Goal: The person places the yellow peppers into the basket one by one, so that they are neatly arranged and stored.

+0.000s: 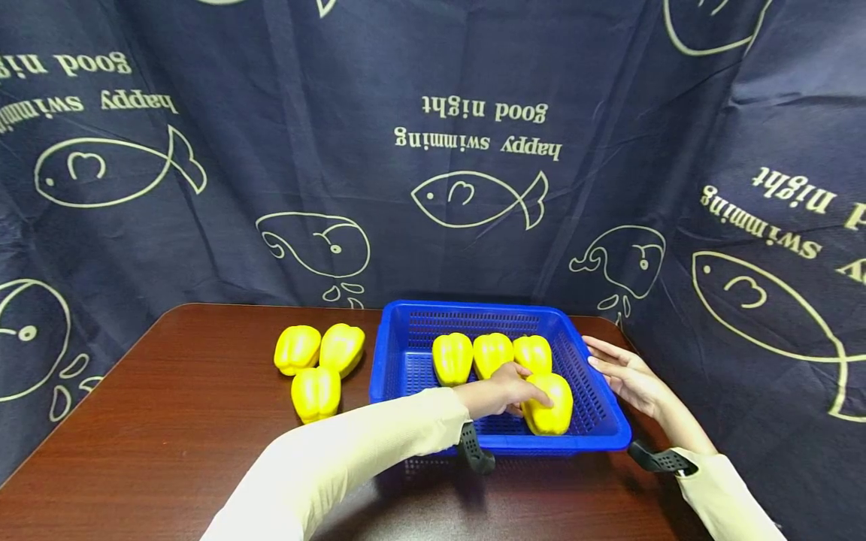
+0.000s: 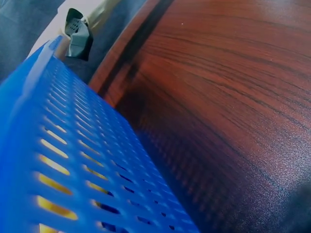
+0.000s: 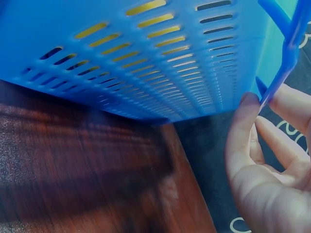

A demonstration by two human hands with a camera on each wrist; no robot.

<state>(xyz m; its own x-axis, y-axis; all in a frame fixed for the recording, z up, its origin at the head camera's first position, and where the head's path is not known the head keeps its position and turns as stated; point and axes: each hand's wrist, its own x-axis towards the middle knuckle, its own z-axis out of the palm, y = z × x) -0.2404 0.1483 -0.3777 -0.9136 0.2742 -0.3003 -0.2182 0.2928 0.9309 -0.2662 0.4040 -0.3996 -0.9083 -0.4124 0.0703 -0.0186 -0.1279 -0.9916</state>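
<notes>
The left hand (image 1: 504, 391) curls over a yellow pepper (image 1: 551, 406) at the front right of the blue basket (image 1: 406, 353), its long axis upright. The right hand (image 1: 625, 376), fingers straight, touches the basket's right rim.

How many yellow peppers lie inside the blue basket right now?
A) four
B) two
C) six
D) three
A: the head view shows three peppers in a row in the blue basket, plus a fourth yellow pepper under the left hand; three more lie outside on the table.
</notes>
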